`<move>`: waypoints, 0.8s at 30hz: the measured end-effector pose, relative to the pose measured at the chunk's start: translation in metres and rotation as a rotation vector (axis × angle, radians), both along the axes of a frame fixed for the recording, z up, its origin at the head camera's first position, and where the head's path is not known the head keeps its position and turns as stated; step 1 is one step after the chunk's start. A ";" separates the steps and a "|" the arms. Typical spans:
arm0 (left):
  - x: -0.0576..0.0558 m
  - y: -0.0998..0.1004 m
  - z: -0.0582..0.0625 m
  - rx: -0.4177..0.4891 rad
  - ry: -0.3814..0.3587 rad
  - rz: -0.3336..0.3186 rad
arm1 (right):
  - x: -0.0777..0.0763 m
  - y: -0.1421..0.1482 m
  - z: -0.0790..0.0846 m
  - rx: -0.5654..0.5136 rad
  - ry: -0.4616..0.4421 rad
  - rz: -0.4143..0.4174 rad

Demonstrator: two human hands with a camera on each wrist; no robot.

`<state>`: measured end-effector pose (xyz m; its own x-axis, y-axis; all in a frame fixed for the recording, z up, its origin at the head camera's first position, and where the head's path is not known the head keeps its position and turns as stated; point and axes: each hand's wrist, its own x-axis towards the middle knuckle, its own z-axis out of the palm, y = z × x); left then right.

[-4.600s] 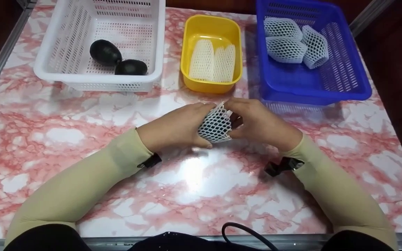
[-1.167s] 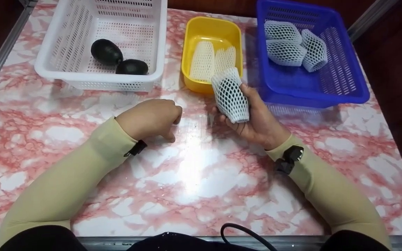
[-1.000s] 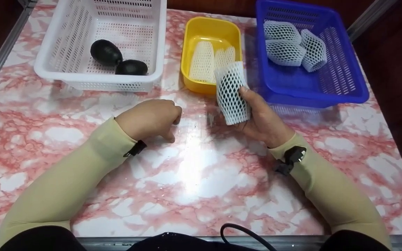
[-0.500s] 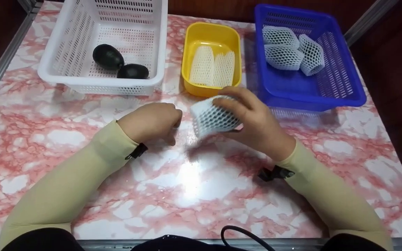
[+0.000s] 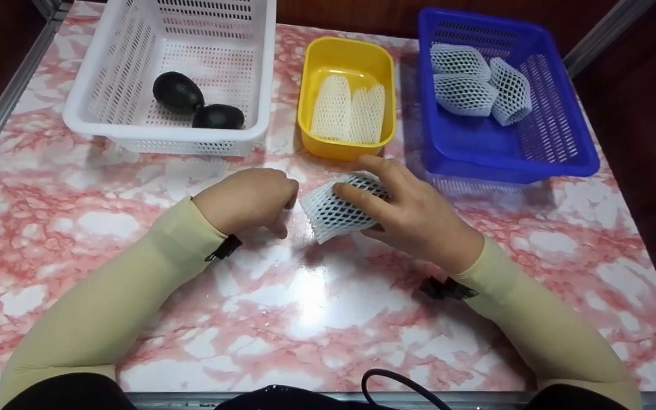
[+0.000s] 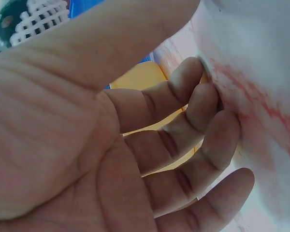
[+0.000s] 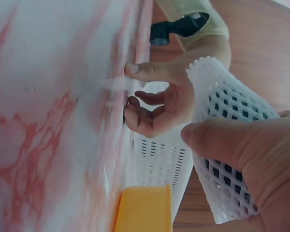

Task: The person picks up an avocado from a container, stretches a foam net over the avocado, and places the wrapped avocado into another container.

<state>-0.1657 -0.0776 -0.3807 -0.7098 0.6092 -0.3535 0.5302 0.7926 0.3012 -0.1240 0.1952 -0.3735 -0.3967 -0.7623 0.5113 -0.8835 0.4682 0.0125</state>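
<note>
My right hand (image 5: 413, 210) grips a dark green avocado in a white foam net sleeve (image 5: 342, 213), just in front of the yellow tub. The sleeve's loose end points left, toward my other hand. In the right wrist view the thumb (image 7: 217, 142) presses on the mesh, and dark skin shows through its holes. My left hand (image 5: 245, 199) rests on the table with loosely bent fingers, holding nothing. Its fingertips (image 6: 227, 128) touch the tabletop in the left wrist view, where the fruit's bare green end shows at the top left.
A white basket (image 5: 163, 134) at the back left holds two bare dark avocados (image 5: 177, 92). Flat foam net sleeves (image 5: 331, 108) lie in the yellow tub (image 5: 345, 149). The blue basket (image 5: 510, 168) at the back right contains three netted fruits (image 5: 462, 94). A black cable (image 5: 402, 376) loops at the front edge.
Both hands were on the netted avocado; the left let go and moved left. The right hand lifted and turned it upright, then tipped it and brought it down, its sleeve end now leftward.
</note>
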 end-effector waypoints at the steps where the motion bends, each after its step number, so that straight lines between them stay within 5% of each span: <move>1: 0.000 -0.001 0.000 0.003 0.002 -0.001 | -0.002 0.001 0.002 -0.017 -0.002 -0.001; 5: 0.001 -0.002 -0.002 0.028 -0.003 -0.004 | -0.010 0.011 0.017 -0.130 -0.083 -0.073; 12: -0.002 0.000 0.000 -0.020 0.016 -0.016 | -0.038 0.060 0.052 -0.289 -0.172 -0.392; 17: -0.004 0.002 0.002 -0.053 -0.004 -0.016 | -0.065 0.106 0.057 -0.305 -0.177 -0.647; 24: -0.003 0.001 0.001 -0.051 -0.011 -0.011 | -0.095 0.162 0.058 -0.199 -0.410 -1.113</move>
<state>-0.1691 -0.0768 -0.3800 -0.6994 0.5977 -0.3918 0.5355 0.8014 0.2665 -0.2186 0.3570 -0.3157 -0.9480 0.1798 0.2625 0.0855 0.9386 -0.3342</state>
